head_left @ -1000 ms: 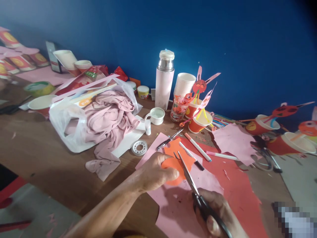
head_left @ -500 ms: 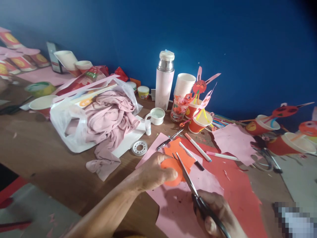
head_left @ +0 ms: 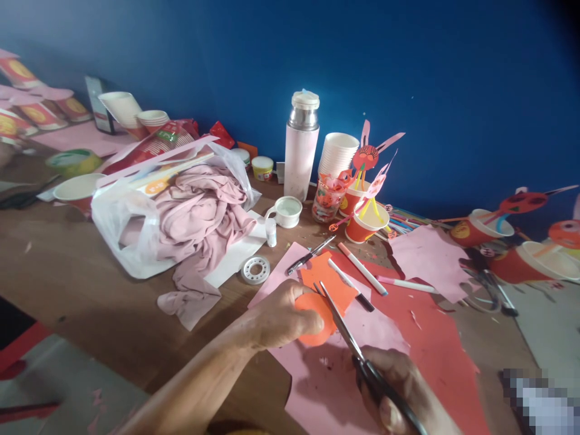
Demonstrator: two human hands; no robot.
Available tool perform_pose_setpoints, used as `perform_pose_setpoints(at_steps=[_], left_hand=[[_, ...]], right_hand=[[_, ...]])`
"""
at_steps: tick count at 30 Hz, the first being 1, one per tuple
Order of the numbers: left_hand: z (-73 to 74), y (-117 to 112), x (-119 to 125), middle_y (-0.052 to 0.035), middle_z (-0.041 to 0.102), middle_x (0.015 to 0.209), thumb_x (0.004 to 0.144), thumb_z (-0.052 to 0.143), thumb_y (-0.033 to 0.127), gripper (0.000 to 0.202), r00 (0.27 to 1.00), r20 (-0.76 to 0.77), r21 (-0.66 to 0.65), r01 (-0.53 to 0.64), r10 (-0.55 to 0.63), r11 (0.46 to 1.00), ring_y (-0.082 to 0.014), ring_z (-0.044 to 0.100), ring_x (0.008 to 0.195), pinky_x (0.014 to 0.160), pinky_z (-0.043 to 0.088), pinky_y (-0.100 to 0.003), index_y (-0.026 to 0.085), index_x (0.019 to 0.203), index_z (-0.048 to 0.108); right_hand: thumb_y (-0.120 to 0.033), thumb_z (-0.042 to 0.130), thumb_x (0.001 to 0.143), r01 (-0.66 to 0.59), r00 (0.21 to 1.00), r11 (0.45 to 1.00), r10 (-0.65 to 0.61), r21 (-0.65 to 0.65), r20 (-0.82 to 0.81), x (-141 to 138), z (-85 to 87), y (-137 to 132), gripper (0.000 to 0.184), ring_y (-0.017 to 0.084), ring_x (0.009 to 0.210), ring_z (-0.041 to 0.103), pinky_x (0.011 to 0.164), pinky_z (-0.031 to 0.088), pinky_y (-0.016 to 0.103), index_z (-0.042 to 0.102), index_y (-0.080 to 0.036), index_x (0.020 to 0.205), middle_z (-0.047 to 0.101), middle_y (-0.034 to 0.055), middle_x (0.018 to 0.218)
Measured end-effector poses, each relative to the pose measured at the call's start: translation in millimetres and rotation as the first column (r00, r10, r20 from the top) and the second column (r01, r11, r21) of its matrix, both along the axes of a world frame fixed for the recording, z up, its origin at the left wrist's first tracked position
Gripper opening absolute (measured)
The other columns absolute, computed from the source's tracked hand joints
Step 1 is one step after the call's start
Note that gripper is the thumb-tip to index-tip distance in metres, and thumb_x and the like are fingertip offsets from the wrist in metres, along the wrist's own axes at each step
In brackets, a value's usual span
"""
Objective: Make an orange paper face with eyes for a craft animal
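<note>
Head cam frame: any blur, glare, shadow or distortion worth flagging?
Head view: the left hand and right hand cast a soft shadow on the pink paper; the blue wall darkens toward the top right corner; the table looks tilted and stretched; a pixelated patch covers the bottom right; no strong glare.

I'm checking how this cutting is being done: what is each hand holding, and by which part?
The left hand pinches a round orange paper piece near its edge; the right hand holds black-handled steel scissors by the handles.
</note>
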State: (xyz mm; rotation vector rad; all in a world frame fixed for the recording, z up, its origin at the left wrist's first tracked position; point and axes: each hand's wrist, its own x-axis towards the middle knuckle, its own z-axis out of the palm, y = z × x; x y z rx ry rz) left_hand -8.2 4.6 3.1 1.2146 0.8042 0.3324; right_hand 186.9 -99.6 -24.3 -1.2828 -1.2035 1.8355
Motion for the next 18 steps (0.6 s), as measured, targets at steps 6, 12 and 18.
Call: perform_pose_setpoints(at_steps=[6,12,18], left_hand=[[4.0,1,1,0.0035,0.053,0.059,0.059,0.049,0.015,0.013,0.999,0.005,-0.022,0.053,-0.053,0.998,-0.0089,0.045,0.056,0.051,0.033,-0.020,0.014,0.064,0.061],[5.3,-1,2,0.0049,0.056,0.062,0.058,0.047,0.012,0.019,0.999,0.050,-0.028,0.022,-0.020,0.999,-0.0082,0.046,0.058,0.053,0.035,-0.019,0.016,0.068,0.063],[6.0,-2,3,0.0045,0.057,0.064,0.058,0.048,0.013,0.016,1.000,0.010,-0.038,0.003,-0.003,0.999,-0.0088,0.047,0.059,0.053,0.035,-0.019,0.016,0.065,0.062]], right_hand=[[-0.076,0.060,0.051,-0.006,0.992,1.000,0.003,0.018,0.129,3,5.0,1,0.063,0.007,0.046,0.031,0.042,0.025,0.020,0.060,-0.015,0.068,0.039,-0.0043,0.049],[-0.064,0.061,0.060,-0.110,0.966,0.988,0.081,0.111,0.244,19,-1.9,-1,0.058,0.010,0.051,0.031,0.046,0.023,0.023,0.063,-0.016,0.092,0.038,-0.0044,0.054],[-0.065,0.058,0.062,-0.096,0.972,0.990,0.071,0.103,0.226,19,-2.7,-2,0.059,0.009,0.050,0.026,0.045,0.018,0.023,0.063,-0.016,0.095,0.030,-0.0055,0.054]])
